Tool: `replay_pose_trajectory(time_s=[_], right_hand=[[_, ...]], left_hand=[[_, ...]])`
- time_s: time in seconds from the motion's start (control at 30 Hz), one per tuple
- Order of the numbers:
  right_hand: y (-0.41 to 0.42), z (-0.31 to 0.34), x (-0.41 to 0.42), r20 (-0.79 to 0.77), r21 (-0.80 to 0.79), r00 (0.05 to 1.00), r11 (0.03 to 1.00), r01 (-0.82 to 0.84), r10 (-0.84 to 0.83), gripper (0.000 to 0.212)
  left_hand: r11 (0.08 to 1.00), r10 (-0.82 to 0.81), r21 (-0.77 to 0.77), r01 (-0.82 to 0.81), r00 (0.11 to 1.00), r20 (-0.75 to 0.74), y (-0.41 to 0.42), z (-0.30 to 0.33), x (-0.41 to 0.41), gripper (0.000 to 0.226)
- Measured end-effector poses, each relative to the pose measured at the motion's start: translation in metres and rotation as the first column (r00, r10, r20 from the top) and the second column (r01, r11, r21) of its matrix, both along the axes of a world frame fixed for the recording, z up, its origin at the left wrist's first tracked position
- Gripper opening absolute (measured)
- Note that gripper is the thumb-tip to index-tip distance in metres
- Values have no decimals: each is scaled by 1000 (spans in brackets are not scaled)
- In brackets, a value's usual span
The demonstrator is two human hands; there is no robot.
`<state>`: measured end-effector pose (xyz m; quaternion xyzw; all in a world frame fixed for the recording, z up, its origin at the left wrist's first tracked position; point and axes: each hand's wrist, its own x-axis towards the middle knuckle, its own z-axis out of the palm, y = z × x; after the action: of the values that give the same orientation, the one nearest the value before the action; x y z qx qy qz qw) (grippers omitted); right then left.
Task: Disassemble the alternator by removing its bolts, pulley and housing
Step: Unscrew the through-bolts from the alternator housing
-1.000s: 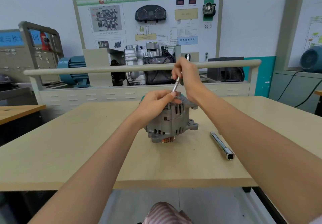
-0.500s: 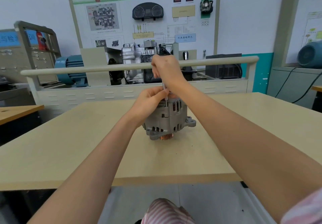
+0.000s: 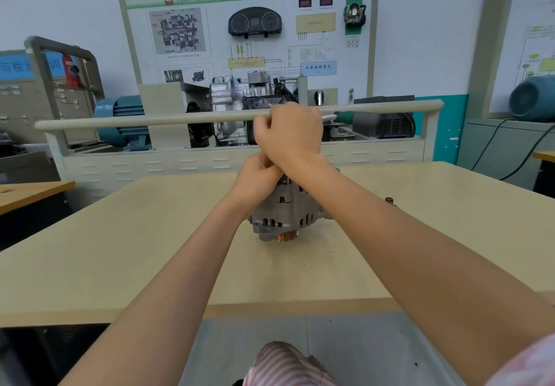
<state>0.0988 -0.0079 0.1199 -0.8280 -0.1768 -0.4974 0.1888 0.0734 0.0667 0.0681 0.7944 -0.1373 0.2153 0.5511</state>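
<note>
Alternator (image 3: pixel 285 214): stands near the middle of the tan worktop (image 3: pixel 150 235), its coppery pulley (image 3: pixel 285 236) facing down at the near side.
Left hand (image 3: pixel 258 178): rests on top of the alternator with fingers curled; what they hold is hidden by the other wrist, so I cannot tell.
Right hand (image 3: pixel 289 133): raised above the alternator, crossed over the left hand, fingers closed in a fist; a tool is not clearly visible in it.
Small part (image 3: pixel 389 201): lies on the worktop right of the alternator, partly behind the right forearm.
Behind: a training board (image 3: pixel 249 34) on the wall.
</note>
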Motion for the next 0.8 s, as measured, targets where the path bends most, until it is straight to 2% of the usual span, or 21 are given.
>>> replay_pose_trajectory(time_s=[0.07,0.1,0.13,0.2,0.23,0.3,0.37,0.4,0.43,0.47,0.5,0.53,0.57,0.6,0.63,0.7,0.77,0.8], right_hand=[[-3,3,2,-68,193,957,944,-266,284,46],[-5,4,2,-85,338,884,848,-409,460,50],[-6,5,2,-70,501,780,699,-511,621,52],[-9,8,2,3,746,540,357,-562,842,53],[-9,10,3,31,798,462,256,-545,886,53],[-10,12,2,55,824,399,184,-535,915,51],[-9,11,-1,27,815,447,239,-528,894,52],[-8,9,-2,-1,775,524,332,-537,852,51],[-7,6,-3,-40,681,647,494,-540,762,48],[-7,2,-3,-77,514,794,707,-486,602,41],[-5,-3,-3,-82,298,927,897,-327,366,34],[-1,-7,-5,-56,102,994,990,-93,99,27],[3,-9,-7,-30,-23,993,994,111,-112,28],[6,-10,-9,-22,-80,974,972,221,-223,32],[8,-9,-12,-23,-85,966,963,255,-258,35],[10,-6,-11,-17,-4,986,987,164,-164,34],[7,-4,-9,-6,116,999,992,-45,46,31],[5,-2,-8,-22,202,981,962,-183,191,38]], left_hand=[[998,-62,1,62,998,2,-1,1,0,21],[996,-92,5,92,996,-6,0,1,-1,19],[994,-111,11,111,994,-17,0,1,-1,18],[992,-119,33,120,992,-33,1,3,-1,20],[992,-122,36,124,992,-37,1,3,-2,21],[989,-147,21,148,988,-48,1,4,-3,23],[988,-152,-1,152,987,-48,2,4,-4,22],[989,-146,-7,146,988,-39,2,4,-4,22],[991,-137,-10,137,990,-28,2,3,-4,22],[993,-116,-9,116,993,-21,2,2,-4,24],[997,-78,-8,78,997,-17,2,2,-3,27],[1000,-25,-6,25,1000,-13,2,2,-2,29],[1000,27,-2,-27,1000,-9,1,2,-2,29],[998,62,6,-62,998,-4,1,3,-2,30],[997,74,16,-74,997,3,0,3,-2,30],[999,50,19,-51,999,15,0,3,-2,30],[1000,4,10,-4,1000,6,1,3,-3,27],[1000,-23,13,23,1000,-6,1,3,-3,26]])
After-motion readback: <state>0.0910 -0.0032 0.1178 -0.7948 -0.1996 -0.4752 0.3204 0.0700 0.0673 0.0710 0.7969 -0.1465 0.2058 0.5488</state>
